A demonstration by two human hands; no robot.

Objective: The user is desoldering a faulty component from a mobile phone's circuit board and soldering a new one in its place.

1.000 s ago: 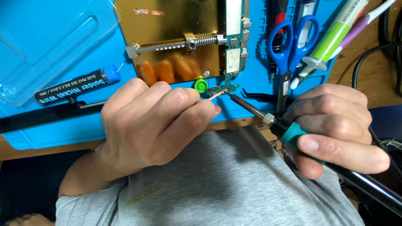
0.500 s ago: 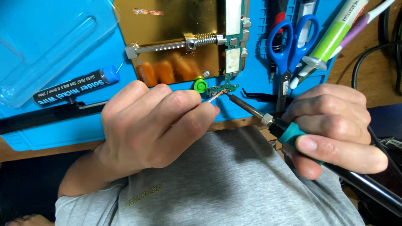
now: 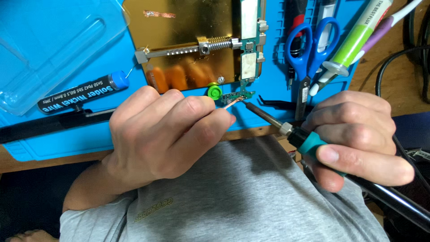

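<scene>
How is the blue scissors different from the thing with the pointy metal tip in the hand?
The soldering iron is held in the right hand, its tip at the small green circuit board; the scissors lie untouched on the blue mat. The iron has one teal grip and a single thin tip; the scissors have two blue loop handles and shut blades. The iron lies slanted; the scissors lie nearly straight up the picture. Both have metal ends.
</scene>
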